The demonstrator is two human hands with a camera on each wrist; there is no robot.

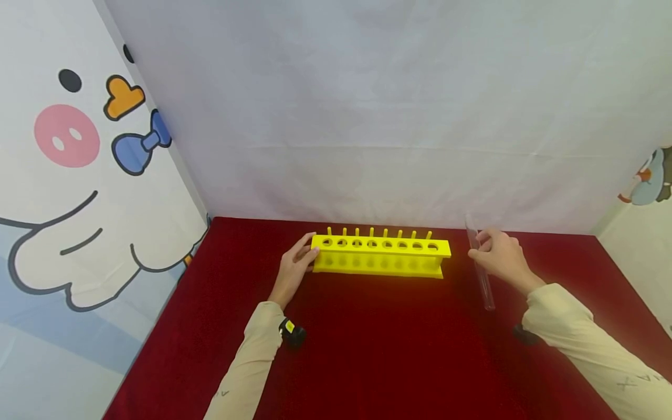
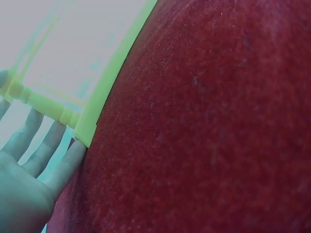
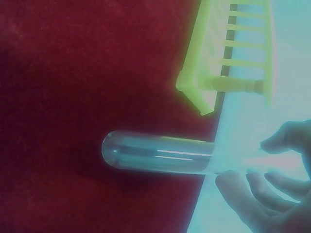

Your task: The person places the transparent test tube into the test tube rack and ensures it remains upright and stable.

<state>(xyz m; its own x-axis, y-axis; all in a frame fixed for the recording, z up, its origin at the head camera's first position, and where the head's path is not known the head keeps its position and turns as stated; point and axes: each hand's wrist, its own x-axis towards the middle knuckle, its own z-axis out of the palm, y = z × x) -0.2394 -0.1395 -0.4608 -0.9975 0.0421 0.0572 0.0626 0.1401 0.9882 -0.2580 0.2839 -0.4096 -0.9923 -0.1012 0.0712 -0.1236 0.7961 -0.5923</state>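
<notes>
Steadying the rack, I judge, my left hand grips its end in head view; my right hand pinches the tube, right of it. Left wrist: fingers meet the post. Right wrist: pinching high frees the round end.

One yellow test tube rack has eight round holes in its top bar and eight pegs. There is one clear test tube. One left hand and one right hand show, two in all, with two pale sleeves and two black wrist devices. There is one desk, plus one large cartoon duck.
</notes>
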